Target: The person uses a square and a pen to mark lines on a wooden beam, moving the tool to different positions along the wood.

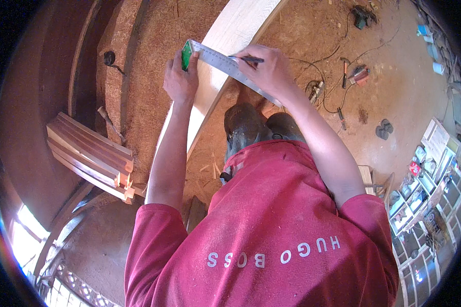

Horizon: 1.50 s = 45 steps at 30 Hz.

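Note:
A long pale board with a curved edge runs from the top of the view down toward my left arm. Across it lies a try square with a silver ruled blade and a green stock. My left hand is closed round the green stock, at the board's left edge. Pinched in my right hand is a dark pen, its tip close to the blade's upper edge over the board. The right hand partly covers the blade, whose far end shows below my wrist.
Curved wooden pieces are stacked at left. On the brown floor at right lie a hammer, a red power tool, a green power tool with trailing cables, and dark sandals. A compartmented tray stands at far right.

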Each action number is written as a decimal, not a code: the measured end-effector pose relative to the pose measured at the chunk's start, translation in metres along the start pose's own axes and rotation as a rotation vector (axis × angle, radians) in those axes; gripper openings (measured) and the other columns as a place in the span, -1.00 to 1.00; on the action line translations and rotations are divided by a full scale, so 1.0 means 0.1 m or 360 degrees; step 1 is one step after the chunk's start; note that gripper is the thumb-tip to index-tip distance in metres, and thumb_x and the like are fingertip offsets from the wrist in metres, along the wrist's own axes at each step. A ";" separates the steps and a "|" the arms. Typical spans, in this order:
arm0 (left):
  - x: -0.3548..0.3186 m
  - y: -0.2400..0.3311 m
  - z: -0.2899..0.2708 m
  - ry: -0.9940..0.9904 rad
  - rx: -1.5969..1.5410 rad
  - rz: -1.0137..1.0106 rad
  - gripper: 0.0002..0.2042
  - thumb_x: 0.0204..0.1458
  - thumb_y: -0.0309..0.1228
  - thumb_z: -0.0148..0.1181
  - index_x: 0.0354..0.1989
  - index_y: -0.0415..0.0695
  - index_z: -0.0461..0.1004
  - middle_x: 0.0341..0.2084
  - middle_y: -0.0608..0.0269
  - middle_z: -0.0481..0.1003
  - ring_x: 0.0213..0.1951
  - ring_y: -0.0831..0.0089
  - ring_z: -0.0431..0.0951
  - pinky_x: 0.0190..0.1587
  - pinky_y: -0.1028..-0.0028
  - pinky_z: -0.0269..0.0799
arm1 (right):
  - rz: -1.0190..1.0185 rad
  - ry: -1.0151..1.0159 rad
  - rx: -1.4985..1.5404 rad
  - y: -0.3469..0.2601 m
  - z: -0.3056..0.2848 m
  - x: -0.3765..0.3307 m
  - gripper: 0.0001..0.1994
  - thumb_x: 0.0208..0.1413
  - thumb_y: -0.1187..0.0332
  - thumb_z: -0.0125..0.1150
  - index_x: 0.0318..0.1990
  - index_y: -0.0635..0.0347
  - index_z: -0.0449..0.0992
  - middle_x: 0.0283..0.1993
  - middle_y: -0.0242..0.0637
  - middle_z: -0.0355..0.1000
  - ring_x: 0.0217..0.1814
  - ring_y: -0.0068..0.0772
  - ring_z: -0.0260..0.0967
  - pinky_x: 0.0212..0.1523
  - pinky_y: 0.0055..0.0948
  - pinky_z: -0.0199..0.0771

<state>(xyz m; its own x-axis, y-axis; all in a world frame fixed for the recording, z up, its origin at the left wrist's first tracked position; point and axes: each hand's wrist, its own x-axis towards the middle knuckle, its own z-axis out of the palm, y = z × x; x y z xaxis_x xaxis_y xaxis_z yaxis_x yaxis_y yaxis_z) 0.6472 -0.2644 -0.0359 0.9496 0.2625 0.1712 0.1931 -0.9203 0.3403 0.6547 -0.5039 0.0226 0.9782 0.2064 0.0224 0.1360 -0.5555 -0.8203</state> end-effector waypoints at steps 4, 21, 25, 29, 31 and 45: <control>-0.01 0.03 0.00 -0.0024 -0.0025 -0.0024 -0.42 0.22 0.17 0.14 0.16 -0.05 0.56 -0.17 0.00 0.57 -0.15 0.02 0.65 -0.18 0.07 0.57 | -0.0006 -0.0047 -0.0251 0.08 -0.40 -0.40 -0.88 0.13 0.30 0.35 -0.25 0.09 0.66 -0.27 -0.21 0.64 -0.22 -0.09 0.63 -0.21 -0.19 0.61; -0.92 0.24 0.02 0.0063 -0.0140 0.1121 -0.61 -0.08 -0.11 0.47 -0.15 0.00 0.51 -0.34 0.26 0.50 -0.21 0.21 0.52 -0.12 0.12 0.34 | 0.0947 0.0670 0.0531 0.74 -0.71 -2.25 -0.63 0.39 0.13 0.16 -0.43 0.18 0.45 -0.54 -0.39 0.46 -0.56 -0.60 0.39 -0.57 -0.53 0.33; -1.80 0.59 -0.22 -0.0586 0.0193 0.1231 -0.61 0.12 -0.36 0.14 0.16 0.16 0.47 -0.21 0.17 0.53 -0.11 0.11 0.56 0.09 0.01 0.40 | 0.0997 0.0886 0.1164 0.71 -0.65 -2.23 -0.68 0.41 0.17 0.10 -0.32 0.22 0.48 -0.38 -0.27 0.54 -0.48 -0.55 0.51 -0.58 -0.54 0.53; -2.29 0.21 -0.15 -0.1418 0.0057 0.0503 -0.62 0.22 -0.17 0.11 0.20 0.09 0.41 -0.15 -0.09 0.62 -0.14 -0.12 0.65 -0.10 -0.08 0.53 | 0.0874 0.0784 0.1452 0.85 -0.56 -2.17 -0.80 0.37 0.33 0.14 -0.10 0.32 0.54 -0.25 -0.19 0.58 -0.29 -0.46 0.60 -0.40 -0.47 0.71; -2.42 -0.22 -0.23 -0.1378 0.0082 0.0334 -0.66 0.24 -0.14 0.06 0.13 0.03 0.41 -0.16 -0.07 0.63 -0.19 -0.11 0.67 -0.15 -0.06 0.57 | 0.0819 0.0643 0.1375 0.60 -0.50 -2.01 -0.84 0.34 0.38 0.18 -0.11 0.31 0.54 -0.25 -0.21 0.58 -0.28 -0.48 0.59 -0.36 -0.48 0.71; -4.58 -1.54 -0.48 -0.0773 -0.0431 -0.1538 -0.30 0.08 0.10 0.30 0.15 -0.29 0.36 -0.14 -0.24 0.59 -0.09 -0.20 0.61 -0.10 0.03 0.54 | 0.0003 -0.0097 0.0520 0.60 -0.44 0.21 -0.84 0.15 0.33 0.41 -0.21 0.22 0.69 -0.28 -0.35 0.65 -0.29 -0.56 0.55 -0.26 -0.50 0.56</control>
<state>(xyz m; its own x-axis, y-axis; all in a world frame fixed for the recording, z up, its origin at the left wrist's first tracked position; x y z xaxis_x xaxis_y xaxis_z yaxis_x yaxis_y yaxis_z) 0.1702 -0.2289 -0.1224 0.4365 0.6380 -0.6344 0.8990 -0.2813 0.3357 0.6903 -0.5685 -0.0005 0.9659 0.2587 -0.0054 0.0671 -0.2705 -0.9604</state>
